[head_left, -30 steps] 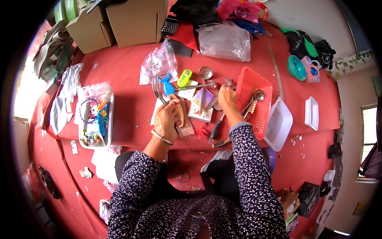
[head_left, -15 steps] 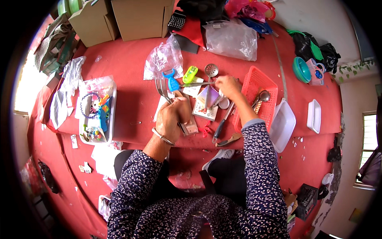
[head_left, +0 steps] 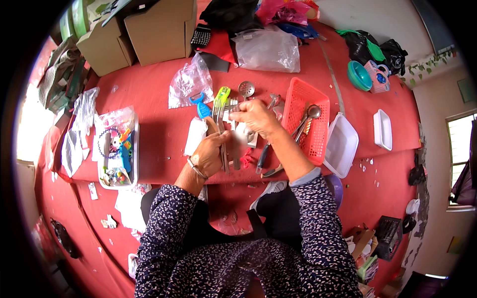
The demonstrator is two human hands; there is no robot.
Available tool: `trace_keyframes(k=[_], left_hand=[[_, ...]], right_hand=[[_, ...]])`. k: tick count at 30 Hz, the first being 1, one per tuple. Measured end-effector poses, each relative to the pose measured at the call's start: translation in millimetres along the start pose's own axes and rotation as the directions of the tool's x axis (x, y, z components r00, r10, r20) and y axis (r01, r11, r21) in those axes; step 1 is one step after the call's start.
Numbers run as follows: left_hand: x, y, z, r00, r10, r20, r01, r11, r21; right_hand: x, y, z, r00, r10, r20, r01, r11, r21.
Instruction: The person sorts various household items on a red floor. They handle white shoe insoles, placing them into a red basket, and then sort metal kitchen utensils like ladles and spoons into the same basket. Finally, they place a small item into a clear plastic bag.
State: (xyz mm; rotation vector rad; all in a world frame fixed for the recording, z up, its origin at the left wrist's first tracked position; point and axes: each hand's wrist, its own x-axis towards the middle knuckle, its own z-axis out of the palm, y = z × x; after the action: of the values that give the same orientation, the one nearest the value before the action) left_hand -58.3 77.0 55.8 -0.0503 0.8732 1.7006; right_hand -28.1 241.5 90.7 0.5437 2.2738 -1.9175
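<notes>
My left hand (head_left: 209, 153) is closed around metal forks (head_left: 218, 114), tines up, handles hanging below the fist. Close by on its right, my right hand (head_left: 256, 118) pinches a slim metal utensil beside them; blur and fingers hide its exact kind. Just beyond the forks lie a lime-green tool (head_left: 223, 92), a blue peeler (head_left: 202, 109) and a slotted metal spoon (head_left: 246, 89). Under my right forearm lies a knife with a dark handle (head_left: 263, 156). A red plastic basket (head_left: 318, 150) to the right holds metal spoons (head_left: 313, 111).
White tubs (head_left: 348, 130) and a small white tray (head_left: 382, 130) stand right of the basket. At left, a white bin (head_left: 119, 186) holds small colourful items. Clear bags (head_left: 268, 52), cardboard boxes (head_left: 159, 35) and a teal bowl (head_left: 358, 75) sit farther back on the red cloth.
My right hand has moved left with the metal utensil, from beside the basket to the forks. The left hand still grips the forks. The whole view has shifted slightly.
</notes>
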Motion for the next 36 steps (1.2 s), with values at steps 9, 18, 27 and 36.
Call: trace_keyframes(k=[9,18,27,36], left_hand=[[2,-7,-1,0.991,0.082,-0.103,-0.028,0.897,0.442],[-4,18,3,0.926,0.155,-0.345,-0.182,0.982,-0.047],[-2,24,0,0.927,0.162,-0.338,-0.224,0.963,-0.152],[-8,24,-3,0.931,0.171,-0.323,-0.219,0.968,-0.12]], right_hand=[[16,20,12,0.966,-0.226,-0.128,0.123,0.83,-0.544],[59,149,-50,0.833,0.142,-0.535,-0.405,0.815,-0.415],[113,204,-81,0.491,0.091,-0.866,-0.632,0.722,-0.283],[125,193,-90,0.394,0.349,-0.85,-0.76,0.644,-0.088]])
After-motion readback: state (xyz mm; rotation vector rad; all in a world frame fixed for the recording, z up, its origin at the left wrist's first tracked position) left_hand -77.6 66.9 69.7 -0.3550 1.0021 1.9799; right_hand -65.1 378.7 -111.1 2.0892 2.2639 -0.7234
